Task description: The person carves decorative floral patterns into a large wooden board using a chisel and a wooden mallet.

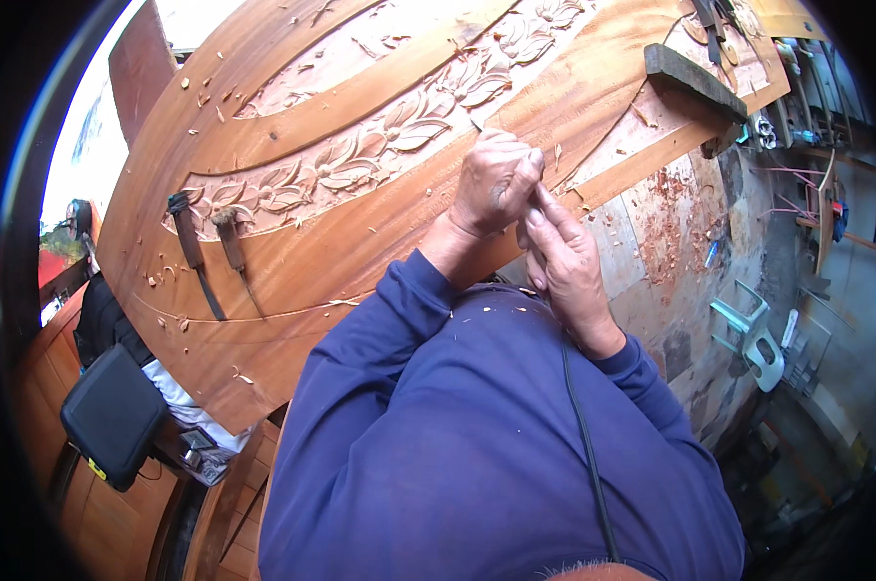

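Note:
A large brown wooden panel (pixel 360 247) lies under my hands, with a carved band of leaves and flowers (pixel 346 165) running across it. My left hand (pixel 496 184) is closed in a fist around a carving chisel (pixel 476 124). Only the chisel's thin metal tip shows, just beside the carved leaves. Close behind, my right hand (pixel 562 254) has its fingers pressed together at the chisel's rear end, touching the left hand. Most of the handle is hidden by the fingers. To the left, two wooden-handled chisels (pixel 188 237) (pixel 230 240) rest on the panel.
A dark wooden block (pixel 694 82) sits on the panel's right part, near several dark tools (pixel 714 24). Shavings are scattered over the panel and the floor (pixel 670 232). A pale green plastic stool (pixel 753 334) stands at right. A black case (pixel 114 416) is at lower left.

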Action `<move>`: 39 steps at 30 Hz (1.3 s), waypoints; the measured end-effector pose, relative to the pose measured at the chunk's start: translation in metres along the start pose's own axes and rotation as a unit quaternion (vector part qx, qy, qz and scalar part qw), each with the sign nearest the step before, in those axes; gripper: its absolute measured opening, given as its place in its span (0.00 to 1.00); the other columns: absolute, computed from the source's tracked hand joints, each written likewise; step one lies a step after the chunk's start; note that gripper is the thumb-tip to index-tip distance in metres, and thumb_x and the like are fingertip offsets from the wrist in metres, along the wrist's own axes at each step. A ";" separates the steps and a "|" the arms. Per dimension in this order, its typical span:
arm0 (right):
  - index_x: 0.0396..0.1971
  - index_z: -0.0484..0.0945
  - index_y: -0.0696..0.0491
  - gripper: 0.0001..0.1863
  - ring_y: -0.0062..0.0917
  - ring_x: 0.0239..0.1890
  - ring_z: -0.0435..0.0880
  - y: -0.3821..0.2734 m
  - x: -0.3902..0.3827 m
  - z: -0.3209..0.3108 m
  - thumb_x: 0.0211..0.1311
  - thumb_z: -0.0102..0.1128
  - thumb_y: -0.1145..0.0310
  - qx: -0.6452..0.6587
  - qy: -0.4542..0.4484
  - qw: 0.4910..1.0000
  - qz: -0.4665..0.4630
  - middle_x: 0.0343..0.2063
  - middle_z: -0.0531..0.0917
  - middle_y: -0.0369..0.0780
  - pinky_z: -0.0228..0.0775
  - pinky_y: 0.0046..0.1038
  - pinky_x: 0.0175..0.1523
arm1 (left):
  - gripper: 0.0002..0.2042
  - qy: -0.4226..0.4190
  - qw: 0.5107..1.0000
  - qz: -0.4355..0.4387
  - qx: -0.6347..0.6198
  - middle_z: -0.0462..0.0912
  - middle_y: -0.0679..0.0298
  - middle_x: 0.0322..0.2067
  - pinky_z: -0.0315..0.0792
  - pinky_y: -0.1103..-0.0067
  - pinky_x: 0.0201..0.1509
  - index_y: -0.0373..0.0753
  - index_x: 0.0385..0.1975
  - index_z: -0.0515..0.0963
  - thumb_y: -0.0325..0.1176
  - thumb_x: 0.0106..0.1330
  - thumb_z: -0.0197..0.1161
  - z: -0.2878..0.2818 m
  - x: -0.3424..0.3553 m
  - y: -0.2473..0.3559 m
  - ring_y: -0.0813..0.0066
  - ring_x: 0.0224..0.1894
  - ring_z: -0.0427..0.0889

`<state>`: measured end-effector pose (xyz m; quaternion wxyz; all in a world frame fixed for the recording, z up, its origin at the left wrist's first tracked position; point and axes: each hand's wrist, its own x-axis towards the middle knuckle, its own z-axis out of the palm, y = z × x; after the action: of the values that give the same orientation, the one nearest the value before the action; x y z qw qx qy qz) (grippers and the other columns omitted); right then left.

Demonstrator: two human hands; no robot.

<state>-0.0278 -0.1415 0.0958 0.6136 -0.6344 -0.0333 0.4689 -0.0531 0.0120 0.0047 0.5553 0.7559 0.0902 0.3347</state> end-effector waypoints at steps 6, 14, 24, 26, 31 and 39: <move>0.80 0.60 0.55 0.30 0.10 0.17 0.69 -0.002 0.002 0.036 0.84 0.52 0.68 0.059 0.006 0.998 0.033 0.30 0.78 0.33 0.65 0.17 0.20 | 0.19 -0.003 0.997 -0.004 -0.074 0.77 0.58 0.17 0.70 0.64 0.32 0.37 0.19 0.75 0.33 0.76 0.51 -0.021 0.008 -0.009 0.56 0.20 0.75; 0.79 0.62 0.55 0.29 0.08 0.19 0.69 0.005 -0.009 0.026 0.83 0.54 0.70 -0.020 -0.041 0.999 -0.028 0.30 0.76 0.29 0.64 0.16 0.24 | 0.16 0.012 0.995 0.102 0.017 0.77 0.61 0.20 0.68 0.66 0.40 0.41 0.20 0.77 0.39 0.71 0.56 -0.035 0.004 -0.002 0.59 0.24 0.75; 0.77 0.64 0.58 0.28 0.09 0.14 0.66 -0.003 0.009 0.000 0.84 0.52 0.65 0.033 0.032 0.999 0.014 0.33 0.81 0.35 0.61 0.15 0.19 | 0.22 -0.084 0.996 -0.004 0.005 0.78 0.60 0.17 0.69 0.65 0.43 0.41 0.17 0.77 0.39 0.80 0.55 0.003 0.020 -0.007 0.56 0.25 0.77; 0.77 0.64 0.58 0.28 0.08 0.14 0.66 -0.008 0.012 -0.004 0.84 0.52 0.65 0.031 0.032 0.999 0.017 0.33 0.81 0.35 0.60 0.15 0.19 | 0.22 -0.062 0.998 0.003 0.004 0.77 0.59 0.16 0.68 0.64 0.42 0.41 0.17 0.77 0.37 0.80 0.55 0.006 0.023 -0.013 0.54 0.24 0.77; 0.73 0.70 0.59 0.25 0.07 0.14 0.68 -0.024 0.013 -0.003 0.83 0.55 0.68 0.017 0.049 0.998 0.029 0.30 0.82 0.34 0.60 0.15 0.18 | 0.23 -0.045 0.999 0.005 -0.006 0.77 0.59 0.15 0.68 0.63 0.41 0.41 0.17 0.77 0.36 0.80 0.52 0.014 0.027 -0.013 0.54 0.23 0.78; 0.71 0.75 0.57 0.23 0.07 0.13 0.64 -0.062 0.040 -0.048 0.80 0.56 0.68 -0.060 -0.006 0.996 0.066 0.28 0.81 0.33 0.55 0.14 0.17 | 0.13 0.050 0.990 0.091 0.094 0.83 0.64 0.21 0.70 0.64 0.37 0.41 0.28 0.77 0.29 0.79 0.51 0.043 0.037 -0.029 0.60 0.24 0.81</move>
<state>0.0578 -0.1377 0.1148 0.5422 -0.6677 -0.0233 0.5095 0.0079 0.0074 -0.0130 0.4438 0.7920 0.0803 0.4114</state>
